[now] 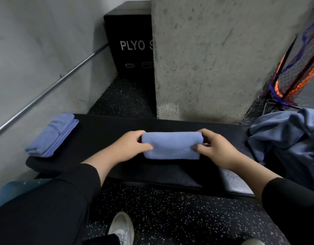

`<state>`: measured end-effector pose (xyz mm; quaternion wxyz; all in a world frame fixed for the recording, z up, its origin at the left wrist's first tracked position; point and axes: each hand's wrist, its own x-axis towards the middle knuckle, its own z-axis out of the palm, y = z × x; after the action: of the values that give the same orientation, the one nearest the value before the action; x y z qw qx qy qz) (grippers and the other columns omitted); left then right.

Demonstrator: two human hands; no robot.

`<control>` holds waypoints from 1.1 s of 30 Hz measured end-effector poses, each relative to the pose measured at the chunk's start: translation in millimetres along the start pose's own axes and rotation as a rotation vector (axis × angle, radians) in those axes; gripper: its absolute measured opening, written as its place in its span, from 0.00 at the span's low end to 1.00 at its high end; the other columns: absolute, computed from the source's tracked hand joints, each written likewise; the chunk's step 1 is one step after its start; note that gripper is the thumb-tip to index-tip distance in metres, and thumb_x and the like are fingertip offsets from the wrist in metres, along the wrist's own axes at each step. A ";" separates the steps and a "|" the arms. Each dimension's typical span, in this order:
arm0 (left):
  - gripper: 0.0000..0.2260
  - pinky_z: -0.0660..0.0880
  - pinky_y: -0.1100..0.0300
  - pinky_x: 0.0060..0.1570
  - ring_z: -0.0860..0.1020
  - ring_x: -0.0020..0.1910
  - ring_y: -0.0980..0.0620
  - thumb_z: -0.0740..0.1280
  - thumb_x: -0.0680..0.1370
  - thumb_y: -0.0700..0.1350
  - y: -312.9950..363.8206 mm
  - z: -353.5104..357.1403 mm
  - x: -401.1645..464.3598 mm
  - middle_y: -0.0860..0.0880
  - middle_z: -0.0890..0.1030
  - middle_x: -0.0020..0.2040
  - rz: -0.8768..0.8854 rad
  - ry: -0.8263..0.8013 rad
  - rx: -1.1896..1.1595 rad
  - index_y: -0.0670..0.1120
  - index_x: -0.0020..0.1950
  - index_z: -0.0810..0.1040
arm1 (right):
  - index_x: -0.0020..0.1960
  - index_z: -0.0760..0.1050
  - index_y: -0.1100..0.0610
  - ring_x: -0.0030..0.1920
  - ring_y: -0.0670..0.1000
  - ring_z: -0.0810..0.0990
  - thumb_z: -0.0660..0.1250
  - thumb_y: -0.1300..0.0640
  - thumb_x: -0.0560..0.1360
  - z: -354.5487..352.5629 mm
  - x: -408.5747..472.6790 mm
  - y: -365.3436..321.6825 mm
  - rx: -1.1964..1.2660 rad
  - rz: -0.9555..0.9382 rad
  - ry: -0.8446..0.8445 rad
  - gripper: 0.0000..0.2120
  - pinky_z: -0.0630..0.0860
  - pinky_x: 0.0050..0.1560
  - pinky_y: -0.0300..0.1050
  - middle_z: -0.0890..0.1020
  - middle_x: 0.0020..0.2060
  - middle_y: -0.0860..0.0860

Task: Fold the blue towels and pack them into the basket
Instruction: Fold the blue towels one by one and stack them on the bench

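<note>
1. Pillar [214, 59]: bare concrete, rising just behind the bench; a black box [129, 45] lettered "PLYO" stands in the recess to its left.
2. Bench [103, 131]: black and padded, lying across in front of me; it bears every towel in view.
3. Pile [285, 135]: loose blue towels heaped at the bench's right end, crumpled and not yet folded.
4. Net [294, 73]: orange-and-blue mesh on a frame, behind the pile; I cannot tell whether this is the basket.
5. Stack [52, 137]: folded blue towels at the bench's left end, well apart from my hands.
6. Towel [171, 145]: folded into a compact blue block at the bench's middle, between my hands. By its look it is light, soft and limp, not slippery; I judge it will sag and open if lifted by one edge, so the two short ends are the places to hold, squeezed inward.
7. Left hand [128, 147]: curled round the towel's left end, thumb on top, fingers behind.
8. Right hand [214, 149]: gripping the right end likewise, thumb pressing the upper face.
</note>
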<state>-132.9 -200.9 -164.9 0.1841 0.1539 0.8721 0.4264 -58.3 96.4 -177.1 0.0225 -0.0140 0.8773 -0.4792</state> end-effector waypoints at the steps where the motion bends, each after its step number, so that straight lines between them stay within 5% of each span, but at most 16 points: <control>1: 0.07 0.78 0.56 0.52 0.83 0.46 0.57 0.74 0.74 0.45 -2.0 -4.0 -1.6 0.55 0.86 0.45 -0.032 0.000 -0.111 0.50 0.51 0.82 | 0.52 0.79 0.51 0.44 0.45 0.82 0.72 0.59 0.76 0.7 0.7 -6.4 0.110 0.023 0.004 0.07 0.79 0.51 0.49 0.86 0.44 0.49; 5: 0.13 0.79 0.47 0.60 0.83 0.58 0.47 0.70 0.79 0.39 1.5 -11.0 -7.6 0.47 0.85 0.58 -0.105 -0.052 -0.519 0.45 0.64 0.79 | 0.57 0.81 0.56 0.54 0.51 0.84 0.68 0.56 0.80 9.7 4.8 -27.3 0.491 0.162 0.010 0.08 0.79 0.58 0.50 0.86 0.52 0.53; 12: 0.12 0.79 0.55 0.46 0.83 0.46 0.48 0.70 0.80 0.47 2.3 -36.0 -27.3 0.42 0.85 0.55 -0.230 0.048 -0.546 0.47 0.63 0.78 | 0.63 0.79 0.58 0.53 0.54 0.83 0.68 0.54 0.79 39.1 17.8 -58.0 0.777 0.306 -0.055 0.14 0.79 0.61 0.54 0.84 0.55 0.56; 23: 0.11 0.79 0.53 0.41 0.80 0.47 0.46 0.71 0.77 0.41 -69.9 -115.0 -74.5 0.44 0.81 0.51 -0.487 0.353 -0.815 0.45 0.59 0.79 | 0.59 0.79 0.61 0.39 0.50 0.80 0.71 0.57 0.78 149.3 98.8 -133.9 0.776 0.321 -0.054 0.12 0.81 0.52 0.48 0.83 0.42 0.55; 29: 0.16 0.77 0.58 0.34 0.82 0.36 0.48 0.72 0.79 0.46 -111.7 -135.5 -89.5 0.45 0.83 0.46 -0.625 0.552 -0.964 0.43 0.64 0.75 | 0.64 0.76 0.60 0.44 0.51 0.80 0.67 0.58 0.81 228.7 162.6 -167.7 0.646 0.348 -0.138 0.13 0.82 0.49 0.50 0.81 0.48 0.56; 33: 0.24 0.76 0.61 0.26 0.84 0.35 0.48 0.74 0.77 0.50 -129.8 -134.6 -87.5 0.43 0.84 0.51 -0.678 0.629 -0.962 0.43 0.69 0.73 | 0.67 0.74 0.59 0.48 0.52 0.81 0.66 0.58 0.81 262.5 197.2 -173.0 0.563 0.358 -0.145 0.16 0.81 0.42 0.46 0.81 0.55 0.57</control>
<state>-130.8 -407.1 -175.7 0.0927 -0.3597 0.5970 0.7111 -240.8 -226.8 -178.3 0.1715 0.1129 0.6953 -0.6888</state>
